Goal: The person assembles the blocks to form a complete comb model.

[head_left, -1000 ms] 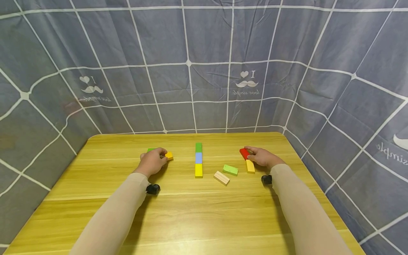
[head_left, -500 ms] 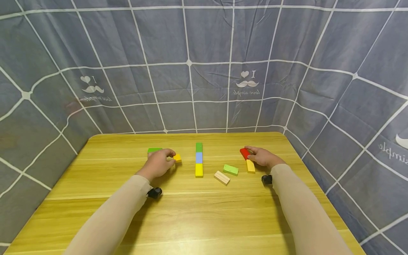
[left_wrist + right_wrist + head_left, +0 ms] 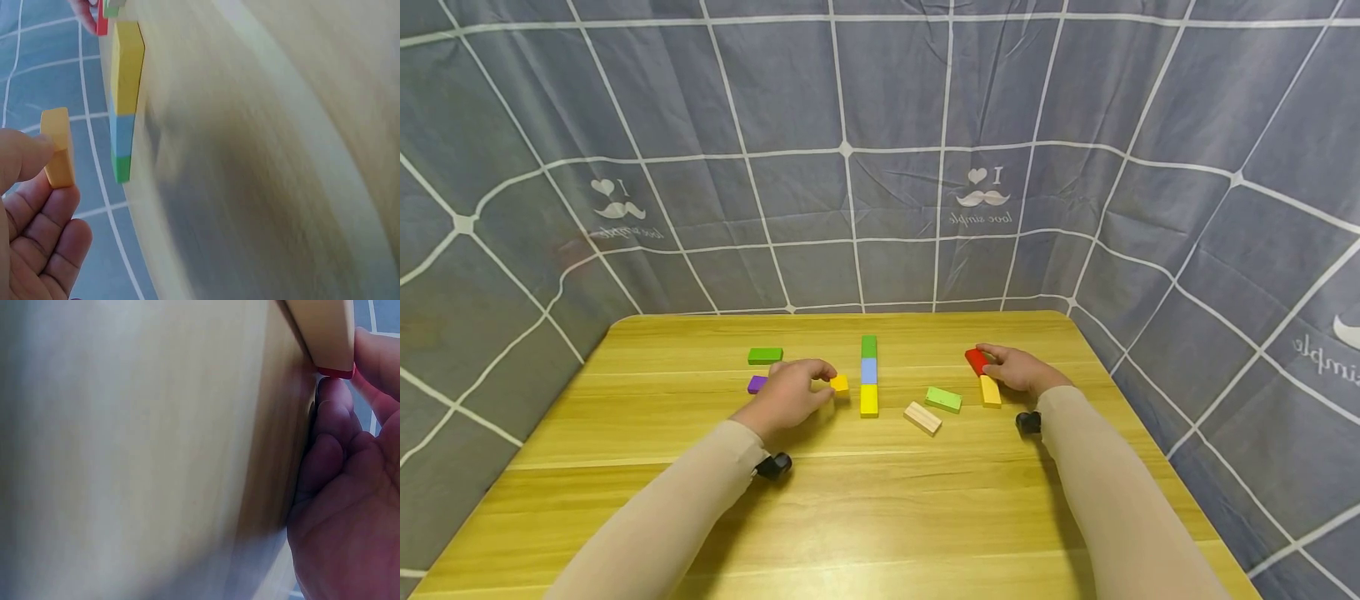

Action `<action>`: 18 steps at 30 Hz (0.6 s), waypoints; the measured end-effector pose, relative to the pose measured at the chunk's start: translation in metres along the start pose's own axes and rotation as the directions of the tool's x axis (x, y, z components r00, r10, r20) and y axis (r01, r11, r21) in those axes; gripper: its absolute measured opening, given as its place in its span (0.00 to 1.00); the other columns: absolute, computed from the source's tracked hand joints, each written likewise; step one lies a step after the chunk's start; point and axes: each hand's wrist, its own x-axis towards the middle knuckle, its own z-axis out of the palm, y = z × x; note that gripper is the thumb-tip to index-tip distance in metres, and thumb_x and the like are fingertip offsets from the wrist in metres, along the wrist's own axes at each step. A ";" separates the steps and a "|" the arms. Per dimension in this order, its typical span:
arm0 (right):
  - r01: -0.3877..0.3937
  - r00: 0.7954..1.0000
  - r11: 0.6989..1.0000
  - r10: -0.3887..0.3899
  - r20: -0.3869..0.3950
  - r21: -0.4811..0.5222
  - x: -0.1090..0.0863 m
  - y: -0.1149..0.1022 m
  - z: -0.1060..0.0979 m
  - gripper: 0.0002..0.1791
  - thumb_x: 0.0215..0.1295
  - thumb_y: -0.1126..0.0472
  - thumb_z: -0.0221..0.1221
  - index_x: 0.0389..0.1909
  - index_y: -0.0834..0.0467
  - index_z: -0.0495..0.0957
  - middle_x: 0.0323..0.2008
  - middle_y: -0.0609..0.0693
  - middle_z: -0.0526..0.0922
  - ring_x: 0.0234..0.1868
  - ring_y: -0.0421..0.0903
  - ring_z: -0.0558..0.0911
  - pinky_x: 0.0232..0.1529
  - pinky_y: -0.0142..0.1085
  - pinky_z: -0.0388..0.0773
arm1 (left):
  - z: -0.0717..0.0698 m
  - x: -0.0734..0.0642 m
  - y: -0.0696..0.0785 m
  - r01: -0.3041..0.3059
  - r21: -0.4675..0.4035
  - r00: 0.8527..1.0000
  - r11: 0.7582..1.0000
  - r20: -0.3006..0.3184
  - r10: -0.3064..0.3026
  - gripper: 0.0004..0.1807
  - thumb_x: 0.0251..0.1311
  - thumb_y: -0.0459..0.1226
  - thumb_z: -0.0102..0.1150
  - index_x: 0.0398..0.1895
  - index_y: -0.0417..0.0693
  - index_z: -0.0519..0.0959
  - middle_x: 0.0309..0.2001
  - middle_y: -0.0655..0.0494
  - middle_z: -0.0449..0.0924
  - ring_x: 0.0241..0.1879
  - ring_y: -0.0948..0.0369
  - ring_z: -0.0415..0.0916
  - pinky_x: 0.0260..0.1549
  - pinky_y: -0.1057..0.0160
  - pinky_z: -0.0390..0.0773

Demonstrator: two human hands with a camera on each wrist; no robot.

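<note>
My left hand (image 3: 790, 395) pinches an orange-yellow block (image 3: 840, 384) between thumb and fingers, just left of the middle row. In the left wrist view this block (image 3: 57, 147) is raised off the table, the thumb against one face. The row runs from a green block (image 3: 868, 347) through a blue block (image 3: 868, 371) to a yellow block (image 3: 868, 401) nearest me. At the right, my right hand (image 3: 1018, 368) holds a red block (image 3: 975, 362) by its side. A light orange block (image 3: 990, 392) touches its near end. In the right wrist view, some fingers are curled beneath the palm.
A light green block (image 3: 943, 400) and a plain wood block (image 3: 922, 418) lie between the row and my right hand. At the left are a green block (image 3: 765, 357) and a purple block (image 3: 757, 384), partly hidden by my left hand. Grey curtain (image 3: 895, 200) surrounds the wooden table (image 3: 880, 508).
My left hand has moved right with the orange-yellow block, close to the middle row. The purple block and left green block have come into view behind it. My right hand has stayed put.
</note>
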 end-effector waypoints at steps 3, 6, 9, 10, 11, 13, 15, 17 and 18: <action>0.006 1.000 1.000 -0.006 0.003 0.001 0.000 0.000 0.000 0.35 0.82 0.51 0.50 0.84 0.53 0.54 0.73 0.73 0.70 0.73 0.69 0.71 0.77 0.65 0.60 | 0.003 -0.001 0.005 -0.011 -0.010 1.000 1.000 0.013 0.011 0.15 0.71 0.42 0.65 0.56 0.48 0.84 0.56 0.52 0.88 0.61 0.50 0.82 0.70 0.43 0.60; 0.004 1.000 1.000 -0.004 0.007 0.006 0.000 0.000 0.001 0.35 0.83 0.51 0.50 0.85 0.53 0.54 0.73 0.73 0.70 0.74 0.69 0.70 0.77 0.65 0.60 | 0.007 -0.002 0.009 -0.020 -0.016 0.999 1.000 0.027 0.021 0.14 0.71 0.42 0.65 0.55 0.48 0.84 0.55 0.53 0.88 0.60 0.51 0.83 0.69 0.43 0.61; 0.000 1.000 1.000 0.000 0.006 -0.011 0.000 0.001 0.001 0.35 0.83 0.51 0.50 0.85 0.52 0.54 0.74 0.72 0.69 0.75 0.70 0.69 0.77 0.66 0.59 | 0.010 -0.004 0.014 -0.030 -0.011 0.999 0.999 0.042 0.031 0.14 0.71 0.42 0.65 0.55 0.49 0.84 0.55 0.54 0.88 0.59 0.52 0.83 0.70 0.43 0.61; -0.002 1.000 1.000 0.002 0.006 -0.016 0.000 0.001 0.001 0.35 0.83 0.50 0.50 0.85 0.52 0.54 0.74 0.72 0.69 0.75 0.70 0.69 0.77 0.66 0.59 | 0.012 -0.005 0.015 -0.037 -0.007 0.998 0.999 0.048 0.037 0.13 0.71 0.42 0.65 0.54 0.49 0.85 0.54 0.55 0.88 0.59 0.53 0.84 0.70 0.44 0.60; -0.003 1.000 1.000 0.003 0.005 -0.024 0.000 0.001 0.001 0.35 0.82 0.50 0.50 0.85 0.52 0.54 0.74 0.72 0.69 0.75 0.70 0.69 0.77 0.66 0.59 | 0.013 -0.005 0.017 -0.044 -0.002 0.998 0.999 0.053 0.044 0.13 0.70 0.42 0.66 0.54 0.49 0.85 0.54 0.55 0.88 0.58 0.54 0.84 0.71 0.44 0.60; -0.006 1.000 0.999 0.006 0.000 -0.033 0.000 0.001 0.000 0.35 0.82 0.50 0.50 0.85 0.52 0.54 0.74 0.72 0.69 0.75 0.70 0.69 0.77 0.66 0.58 | 0.016 -0.006 0.020 -0.059 0.001 0.996 0.998 0.068 0.059 0.14 0.70 0.42 0.66 0.55 0.49 0.85 0.54 0.55 0.89 0.58 0.55 0.84 0.71 0.44 0.60; -0.009 1.000 0.999 0.009 -0.002 -0.033 0.001 0.000 0.000 0.35 0.82 0.50 0.50 0.85 0.51 0.54 0.74 0.72 0.69 0.75 0.70 0.68 0.77 0.66 0.58 | 0.020 -0.007 0.022 -0.079 0.008 0.994 0.997 0.078 0.078 0.14 0.70 0.42 0.67 0.55 0.49 0.85 0.54 0.56 0.89 0.57 0.56 0.85 0.70 0.45 0.60; -0.012 1.000 1.000 0.012 -0.002 -0.024 0.001 0.000 0.000 0.35 0.82 0.50 0.50 0.85 0.51 0.54 0.74 0.72 0.68 0.75 0.70 0.68 0.77 0.66 0.58 | 0.023 -0.008 0.025 -0.093 0.007 0.992 0.996 0.084 0.092 0.14 0.69 0.42 0.67 0.54 0.49 0.85 0.52 0.57 0.89 0.56 0.57 0.85 0.69 0.46 0.60; -0.014 1.000 1.000 0.014 -0.004 -0.017 0.001 0.000 0.000 0.35 0.82 0.50 0.50 0.85 0.51 0.54 0.74 0.72 0.68 0.75 0.70 0.68 0.78 0.66 0.58 | 0.025 -0.009 0.026 -0.099 0.007 0.991 0.995 0.086 0.098 0.13 0.68 0.42 0.68 0.53 0.49 0.85 0.52 0.57 0.89 0.55 0.58 0.85 0.68 0.47 0.61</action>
